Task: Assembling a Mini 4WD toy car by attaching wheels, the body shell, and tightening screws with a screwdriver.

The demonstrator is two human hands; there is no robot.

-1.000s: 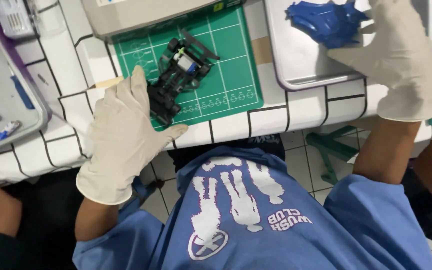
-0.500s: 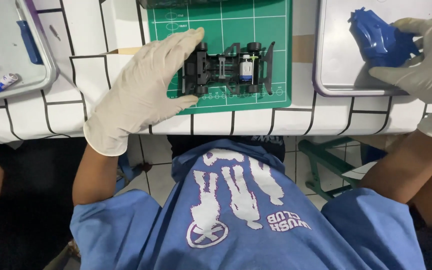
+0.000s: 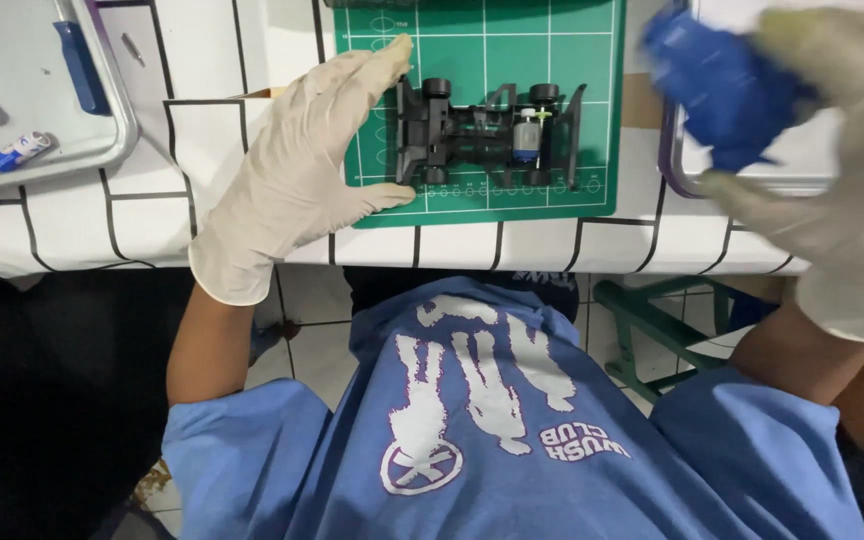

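A green cutting mat [image 3: 562, 60] lies on the white counter [image 3: 212, 60] with black grid lines. At the left, a grey tray [image 3: 42, 140] holds a blue-handled tool [image 3: 79, 65] and small batteries [image 3: 17, 152]. A green stool [image 3: 652, 320] stands on the floor.

Car chassis [image 3: 487, 140] sat on cutting mat [image 3: 592, 60] at table's [image 3: 152, 215] near edge. Left hand [image 3: 302, 175] touched its left end. Right hand [image 3: 832, 170] held body shell [image 3: 717, 85] over right tray [image 3: 752, 180]. Batteries [image 3: 17, 150] lay in far-left tray [image 3: 117, 110].

Bright even light, motion blur at right hand [image 3: 832, 170].
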